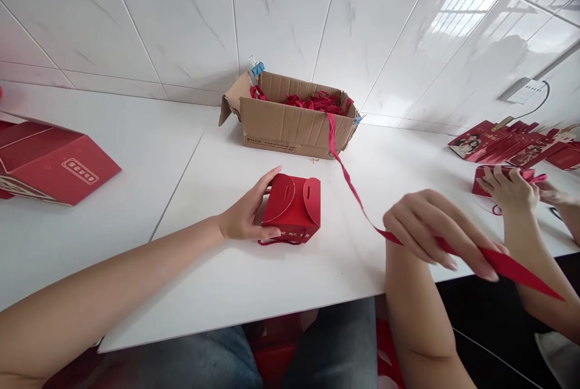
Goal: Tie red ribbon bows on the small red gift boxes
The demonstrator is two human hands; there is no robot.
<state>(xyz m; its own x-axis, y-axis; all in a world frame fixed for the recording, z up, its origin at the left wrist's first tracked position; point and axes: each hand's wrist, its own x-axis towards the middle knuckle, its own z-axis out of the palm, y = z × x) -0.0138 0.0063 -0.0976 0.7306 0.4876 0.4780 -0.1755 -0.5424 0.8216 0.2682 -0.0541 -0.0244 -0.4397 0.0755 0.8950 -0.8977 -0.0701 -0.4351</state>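
My left hand (249, 211) grips a small red gift box (292, 202) from its left side, thumb in front and fingers behind. The box stands on the white table with its rounded top flaps folded over, and a dark red cord lies at its front base. Off to the right, my right hand (439, 229) is raised with a red ribbon (347, 174) pinched between its fingers. The ribbon's pointed end sticks out past the fingertips, and its other end runs back into a cardboard box (285, 126) full of red ribbon.
Blue binder clips (257, 69) sit on the cardboard box's corners. A larger red carton (58, 162) lies at the left. On the right, another person's hands (516, 189) handle a red box beside several red packages (480, 141). A tiled wall (290, 14) bounds the table behind.
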